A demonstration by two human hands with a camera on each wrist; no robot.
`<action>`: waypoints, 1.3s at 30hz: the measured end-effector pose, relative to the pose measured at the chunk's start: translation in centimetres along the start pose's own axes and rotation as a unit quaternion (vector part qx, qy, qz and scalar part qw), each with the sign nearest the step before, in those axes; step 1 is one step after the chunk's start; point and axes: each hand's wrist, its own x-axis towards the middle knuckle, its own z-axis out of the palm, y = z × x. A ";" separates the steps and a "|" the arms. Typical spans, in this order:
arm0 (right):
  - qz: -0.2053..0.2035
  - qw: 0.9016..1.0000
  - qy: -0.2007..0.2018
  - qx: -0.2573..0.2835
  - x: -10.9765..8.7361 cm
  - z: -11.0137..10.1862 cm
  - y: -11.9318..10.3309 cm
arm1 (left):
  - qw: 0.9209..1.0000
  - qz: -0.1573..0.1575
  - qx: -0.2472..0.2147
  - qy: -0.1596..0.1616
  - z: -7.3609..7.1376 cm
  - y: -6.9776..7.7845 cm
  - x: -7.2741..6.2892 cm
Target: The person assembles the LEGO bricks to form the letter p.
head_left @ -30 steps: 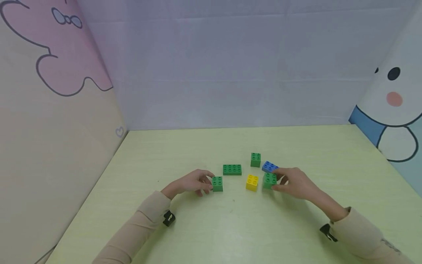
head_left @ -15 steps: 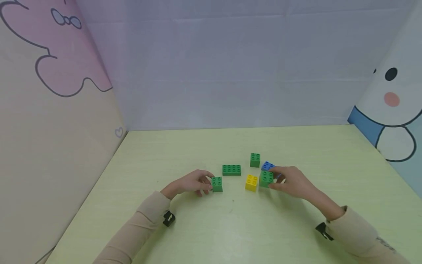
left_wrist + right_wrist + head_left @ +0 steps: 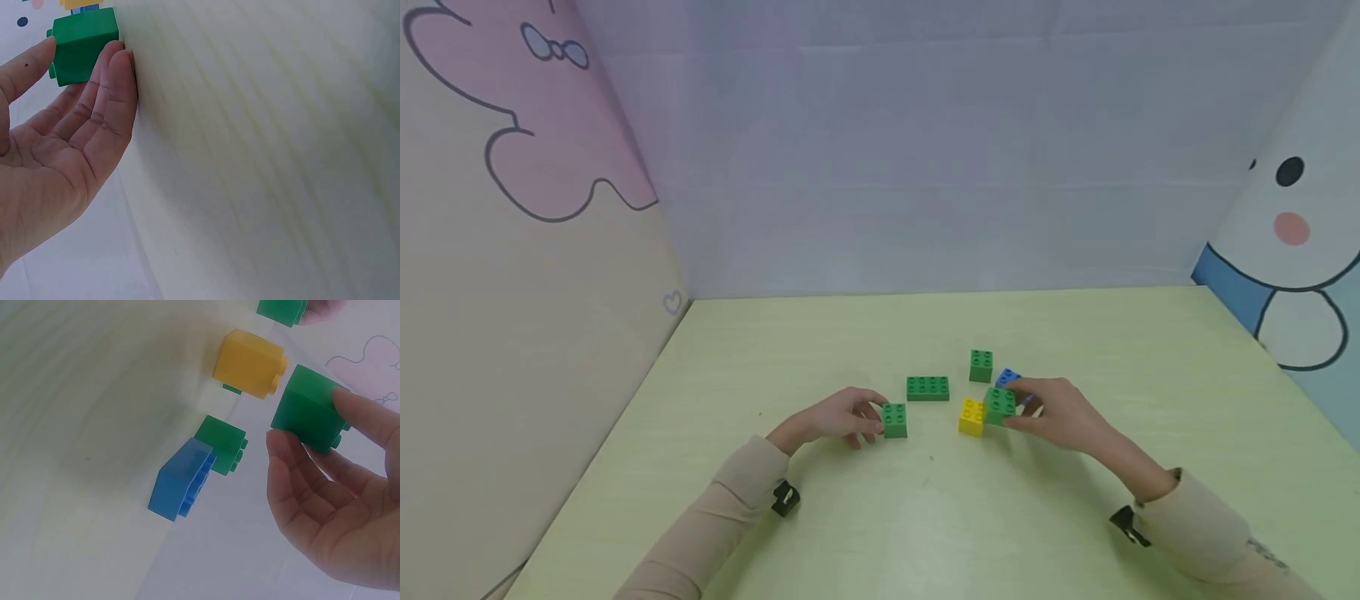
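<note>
A small green building brick (image 3: pixel 894 421) rests on the table, pinched between the thumb and fingers of my left hand (image 3: pixel 838 414). In the left wrist view the thumb lies at the studded side of that green brick (image 3: pixel 86 45). My right hand (image 3: pixel 1063 412) holds another green brick (image 3: pixel 1000 407) by thumb and fingertips, just right of a yellow brick (image 3: pixel 971 418). The right wrist view has this held green brick (image 3: pixel 309 406) raised off the table, near the yellow brick (image 3: pixel 249 362). A blue brick (image 3: pixel 1007 378) lies behind my right hand, partly covered by it.
A longer green brick (image 3: pixel 928 389) lies between and behind the hands. One more green brick (image 3: pixel 981 367) stands farther back, beside the blue one. The pale green table (image 3: pixel 917 525) ends at a light cloth backdrop (image 3: pixel 940 167), with patterned side walls.
My right hand has moved left with its green brick, from in front of the blue brick to close beside the yellow one. The left hand and its brick have stayed in place.
</note>
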 end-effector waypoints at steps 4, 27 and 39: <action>-0.006 1.000 0.002 0.001 0.1 0.1 0.0 | 1.000 -0.001 -0.004 -0.002 -0.1 -0.1 0.1; -0.061 0.998 0.018 0.025 1.3 0.5 -1.2 | 1.000 0.000 -0.005 0.001 0.1 -0.2 0.3; -0.077 0.996 0.022 0.027 1.8 0.9 -1.7 | 1.000 0.001 -0.008 0.001 0.1 -0.1 0.1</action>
